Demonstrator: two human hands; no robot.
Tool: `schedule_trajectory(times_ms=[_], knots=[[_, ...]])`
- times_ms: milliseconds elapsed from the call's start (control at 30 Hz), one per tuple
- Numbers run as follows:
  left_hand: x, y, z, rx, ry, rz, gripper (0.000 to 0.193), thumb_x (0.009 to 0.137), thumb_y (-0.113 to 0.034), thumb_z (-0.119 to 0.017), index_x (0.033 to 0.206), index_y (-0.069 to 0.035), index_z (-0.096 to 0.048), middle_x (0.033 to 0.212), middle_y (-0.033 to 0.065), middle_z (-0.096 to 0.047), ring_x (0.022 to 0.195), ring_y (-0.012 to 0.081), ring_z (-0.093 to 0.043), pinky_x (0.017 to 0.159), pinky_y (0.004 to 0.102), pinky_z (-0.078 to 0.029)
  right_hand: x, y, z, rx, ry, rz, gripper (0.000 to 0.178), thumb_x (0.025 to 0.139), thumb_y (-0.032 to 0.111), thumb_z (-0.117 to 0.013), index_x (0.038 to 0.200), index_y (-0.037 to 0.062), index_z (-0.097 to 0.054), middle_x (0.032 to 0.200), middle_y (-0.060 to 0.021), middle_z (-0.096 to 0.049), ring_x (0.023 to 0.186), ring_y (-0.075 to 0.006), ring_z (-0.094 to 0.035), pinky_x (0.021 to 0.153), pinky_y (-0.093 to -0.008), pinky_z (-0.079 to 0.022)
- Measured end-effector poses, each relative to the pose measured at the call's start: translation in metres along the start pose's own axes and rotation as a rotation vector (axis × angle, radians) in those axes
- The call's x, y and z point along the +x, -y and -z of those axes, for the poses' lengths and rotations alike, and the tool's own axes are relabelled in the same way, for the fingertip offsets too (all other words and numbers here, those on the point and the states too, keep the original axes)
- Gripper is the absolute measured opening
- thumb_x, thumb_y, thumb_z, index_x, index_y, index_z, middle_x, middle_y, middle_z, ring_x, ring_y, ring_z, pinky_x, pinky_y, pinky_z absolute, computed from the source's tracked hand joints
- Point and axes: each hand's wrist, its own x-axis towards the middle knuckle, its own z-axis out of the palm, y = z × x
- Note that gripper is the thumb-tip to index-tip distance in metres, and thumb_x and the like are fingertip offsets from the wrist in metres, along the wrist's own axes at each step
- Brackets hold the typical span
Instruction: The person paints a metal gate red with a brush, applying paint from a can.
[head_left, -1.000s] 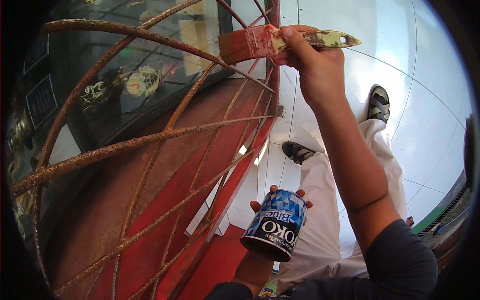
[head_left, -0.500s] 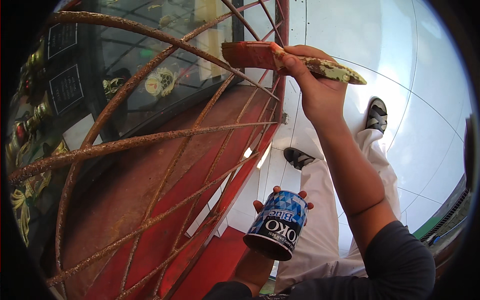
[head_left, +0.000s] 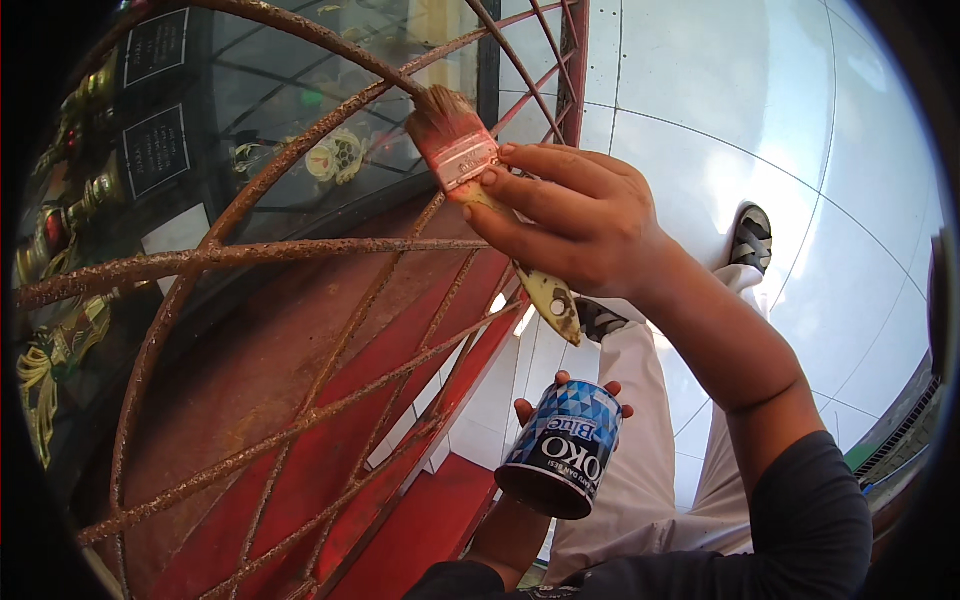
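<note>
My right hand [head_left: 595, 210] grips a flat paintbrush [head_left: 463, 160], fingers along the red-smeared ferrule and the thumb side beneath the worn cream handle. The brown-stained bristles lie against a rusty bar of the metal grille [head_left: 290, 255], near where two bars cross. Lower down, my left hand [head_left: 523, 411] is wrapped round a blue and black paint can [head_left: 565, 445]. Only its fingertips show past the can. The can is tilted, and its inside is hidden from this view.
Behind the grille is a dark glass panel [head_left: 300, 100] with gold ornaments [head_left: 335, 157] and a red-brown ledge [head_left: 270, 330]. A red frame edge [head_left: 440, 400] runs beside me. My sandalled feet [head_left: 752, 238] stand on white floor tiles [head_left: 720, 90].
My right hand has moved left and down, turning the brush so its bristles meet the grille bar and its handle slants downward. My left hand and the can have barely shifted.
</note>
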Motion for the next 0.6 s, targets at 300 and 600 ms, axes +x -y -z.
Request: schedule_trajectory(times_ms=[300,600], knots=[[-0.003,-0.003,0.001,-0.006,0.077,0.008,0.063,0.083,-0.063,-0.067,0.135,-0.030,-0.054,0.149,0.0278,-0.036,0.132,0.0587,-0.034,0.088,0.0707,-0.049,0.016,0.015,0.010,-0.197,0.271,0.136,0.021,0.070,0.018,-0.069,0.091,0.0189,-0.070,0.098,0.0018,-0.064,0.092,-0.0185,-0.066,0.067,-0.0279,-0.057],[-0.004,-0.004,0.009,-0.017,0.100,0.036,0.064,0.082,-0.062,-0.068,0.135,-0.029,-0.054,0.150,0.0269,-0.036,0.133,0.0581,-0.033,0.089,0.0702,-0.049,-0.013,-0.006,-0.005,0.544,-0.166,-0.835,0.013,0.087,0.016,-0.072,0.099,0.0116,-0.074,0.091,-0.0018,-0.069,0.079,-0.0113,-0.065,0.065,-0.0266,-0.052]])
